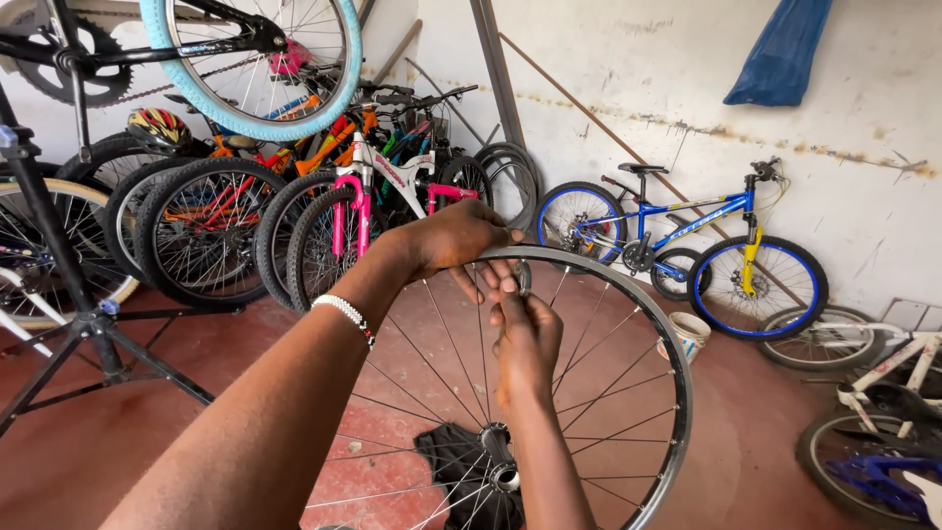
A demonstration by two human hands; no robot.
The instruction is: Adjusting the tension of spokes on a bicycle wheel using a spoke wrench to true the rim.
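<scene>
A bare spoked bicycle wheel with a silver rim (659, 344) stands upright in front of me, its hub (502, 477) low in the view. My left hand (453, 239), with a white bead bracelet at the wrist, grips the top of the rim. My right hand (526, 334) reaches up between the spokes and pinches a small dark metal tool (524, 278) against a spoke just under the rim, close to the left fingers.
A row of bicycles (294, 196) leans along the left wall, and a blue bicycle (687, 236) stands against the white wall. A black repair stand (69, 294) is at left. A white bucket (689, 334), loose wheels at right and a dark cloth (446, 456) lie on the red floor.
</scene>
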